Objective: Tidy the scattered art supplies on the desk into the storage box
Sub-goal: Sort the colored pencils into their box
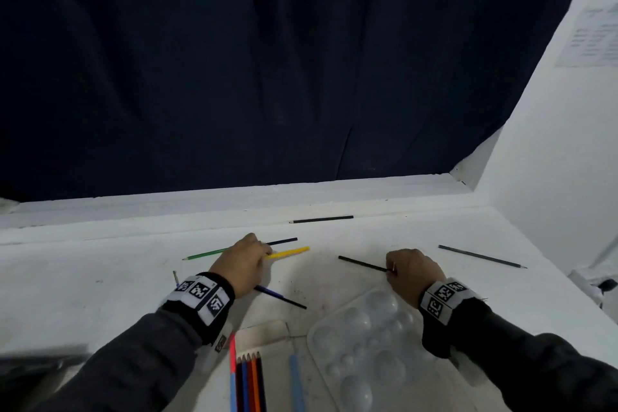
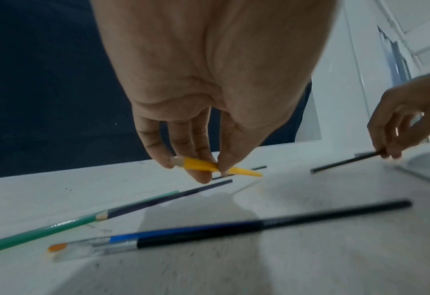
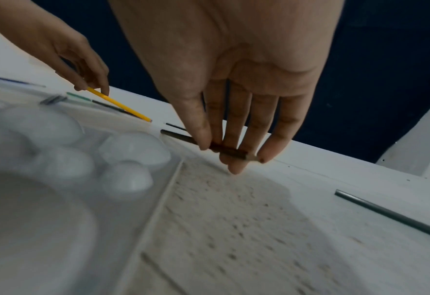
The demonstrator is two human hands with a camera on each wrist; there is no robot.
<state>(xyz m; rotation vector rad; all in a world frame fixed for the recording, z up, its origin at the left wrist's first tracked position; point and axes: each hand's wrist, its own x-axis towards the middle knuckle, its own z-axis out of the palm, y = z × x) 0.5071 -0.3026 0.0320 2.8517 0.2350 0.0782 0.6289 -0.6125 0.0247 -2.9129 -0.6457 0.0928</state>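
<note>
My left hand [image 1: 247, 261] pinches a yellow pencil [image 1: 289, 253] between thumb and fingertips just above the white desk; the left wrist view shows the yellow pencil [image 2: 241, 171] caught in that pinch. Under that hand lie a green pencil [image 1: 204, 253], a dark blue pencil [image 1: 284, 241] and a blue-and-black paintbrush [image 2: 208, 229]. My right hand [image 1: 406, 269] pinches the near end of a black pencil [image 1: 363, 265]; its fingertips [image 3: 236, 166] curl around that black pencil [image 3: 227, 149]. The storage box cannot be made out.
A white paint palette [image 1: 368, 348] lies at the front right. Several coloured pencils [image 1: 249, 385] and a light blue stick [image 1: 297, 385] lie at the front. A black pencil [image 1: 321, 219] rests near the back ledge, a grey pencil [image 1: 481, 256] at the right.
</note>
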